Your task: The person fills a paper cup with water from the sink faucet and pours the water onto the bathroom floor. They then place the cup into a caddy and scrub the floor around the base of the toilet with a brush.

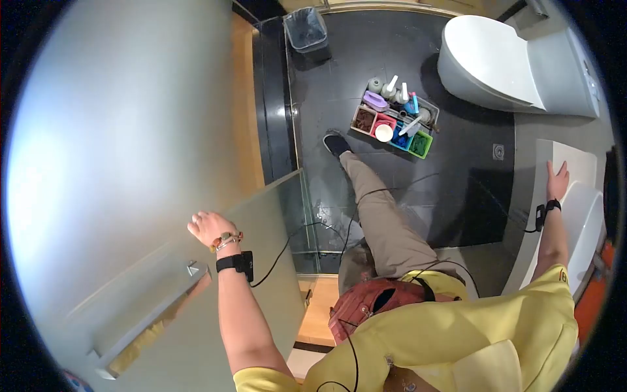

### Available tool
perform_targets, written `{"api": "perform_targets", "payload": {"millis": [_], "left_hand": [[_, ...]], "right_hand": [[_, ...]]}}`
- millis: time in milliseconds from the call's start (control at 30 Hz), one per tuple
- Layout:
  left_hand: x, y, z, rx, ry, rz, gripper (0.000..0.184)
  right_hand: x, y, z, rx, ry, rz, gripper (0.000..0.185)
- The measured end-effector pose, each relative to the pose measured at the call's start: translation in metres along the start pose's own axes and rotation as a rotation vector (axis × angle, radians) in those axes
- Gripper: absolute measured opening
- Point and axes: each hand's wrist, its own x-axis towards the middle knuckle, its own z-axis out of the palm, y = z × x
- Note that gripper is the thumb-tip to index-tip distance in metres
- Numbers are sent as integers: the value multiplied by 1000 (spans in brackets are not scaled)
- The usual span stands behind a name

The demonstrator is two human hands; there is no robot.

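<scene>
My left hand is at the edge of a frosted glass door, fingers bent over it; the fingertips are partly hidden. A metal door handle sits just below this hand. My right hand lies with fingers apart on the white washbasin counter, beside the basin. Both wrists carry black straps with cables. On the dark floor ahead stands a divided caddy with several bottles, a purple brush, a white cup, and small coloured bins.
A white toilet stands at the upper right, and a lined waste bin at the top. A floor drain lies near the basin. Black cables hang across my legs. My shoe is on the wet tile floor near a raised sill.
</scene>
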Motion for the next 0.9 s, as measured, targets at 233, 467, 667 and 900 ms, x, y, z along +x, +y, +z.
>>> {"api": "perform_targets", "payload": {"millis": [233, 467, 667, 900], "left_hand": [[7, 2, -6, -29, -166, -49, 23], [7, -5, 4, -43, -222, -50, 34], [-2, -32, -41, -25, -220, -119, 32], [8, -36, -57, 11, -370, -163, 31]], "right_hand": [[-14, -19, -22, 8, 26, 7, 78], [-19, -42, -29, 147, 6, -32, 76], [-20, -48, -35, 261, -72, 23, 77], [-19, -43, -36, 203, -120, 54, 79]]}}
